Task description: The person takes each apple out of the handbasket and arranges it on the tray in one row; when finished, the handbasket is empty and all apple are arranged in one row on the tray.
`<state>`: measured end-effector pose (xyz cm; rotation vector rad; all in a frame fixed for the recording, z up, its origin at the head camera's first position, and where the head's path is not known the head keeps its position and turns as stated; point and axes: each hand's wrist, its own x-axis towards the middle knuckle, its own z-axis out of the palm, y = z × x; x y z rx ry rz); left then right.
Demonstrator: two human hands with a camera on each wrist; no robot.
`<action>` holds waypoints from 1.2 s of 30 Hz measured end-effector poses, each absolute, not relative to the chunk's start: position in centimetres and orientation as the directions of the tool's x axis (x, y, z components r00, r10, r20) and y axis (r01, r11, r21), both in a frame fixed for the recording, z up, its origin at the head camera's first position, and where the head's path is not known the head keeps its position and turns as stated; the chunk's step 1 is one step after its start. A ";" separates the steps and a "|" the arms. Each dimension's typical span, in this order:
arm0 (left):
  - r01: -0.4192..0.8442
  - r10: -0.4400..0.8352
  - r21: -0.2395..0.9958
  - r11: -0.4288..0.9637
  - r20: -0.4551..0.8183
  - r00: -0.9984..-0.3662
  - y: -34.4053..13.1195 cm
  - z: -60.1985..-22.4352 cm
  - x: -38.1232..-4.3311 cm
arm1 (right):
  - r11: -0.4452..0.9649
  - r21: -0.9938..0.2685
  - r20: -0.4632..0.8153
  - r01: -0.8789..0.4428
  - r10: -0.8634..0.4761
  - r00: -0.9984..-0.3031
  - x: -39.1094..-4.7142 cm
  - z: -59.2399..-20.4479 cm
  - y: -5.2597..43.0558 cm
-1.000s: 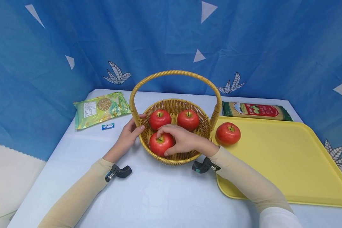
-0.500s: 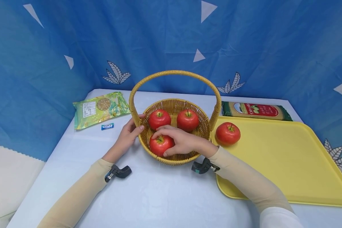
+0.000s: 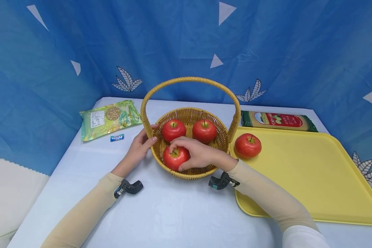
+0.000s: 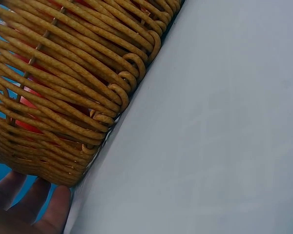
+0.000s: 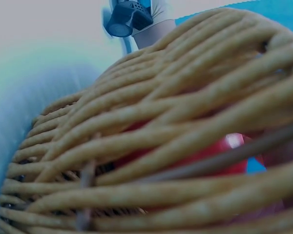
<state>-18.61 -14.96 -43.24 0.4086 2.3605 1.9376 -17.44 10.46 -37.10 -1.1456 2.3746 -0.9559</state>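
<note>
A round wicker basket (image 3: 190, 176) with a tall arched handle (image 3: 190, 80) stands mid-table with three red apples in it. My left hand (image 3: 139, 146) grips its left side where the handle meets the rim, thumb at the rim; in the left wrist view its fingers (image 4: 56, 209) press the woven wall. Reaching over the right rim, my right hand (image 3: 196, 151) holds the front apple (image 3: 174, 159), index finger bent over the stem end and thumb at the near side. Behind it sit a left apple (image 3: 173, 129) and a right apple (image 3: 204, 130).
A yellow tray (image 3: 300, 172) lies on the right under my right forearm, with one more apple (image 3: 248, 145) at its left corner. Behind it is a green and red packet (image 3: 277, 120). A green food bag (image 3: 111, 119) and a small blue wrapped item (image 3: 117, 137) lie left.
The right index finger straightened a little over the front apple, then bent again. That apple has shifted very slightly right. The left hand and basket stay in place.
</note>
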 end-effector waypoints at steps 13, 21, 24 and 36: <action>0.152 0.240 0.973 0.175 0.108 -0.965 -15.1 -43.5 -18.6 | 0.473 -0.697 -0.010 -0.540 -0.759 -0.651 -17.6 -37.3 10.7; 0.164 0.239 0.969 0.183 0.119 -0.964 -15.0 -43.4 -18.7 | 0.495 -0.692 -0.004 -0.526 -0.730 -0.683 -17.7 -36.0 11.8; 0.165 0.240 0.969 0.184 0.118 -0.964 -15.0 -43.3 -18.7 | 0.508 -0.697 -0.016 -0.507 -0.717 -0.697 -17.5 -35.3 12.7; 0.173 0.240 0.971 0.163 0.131 -0.962 -15.0 -43.5 -18.8 | 0.493 -0.735 -0.019 -0.465 -0.700 -0.714 -16.0 -32.5 17.3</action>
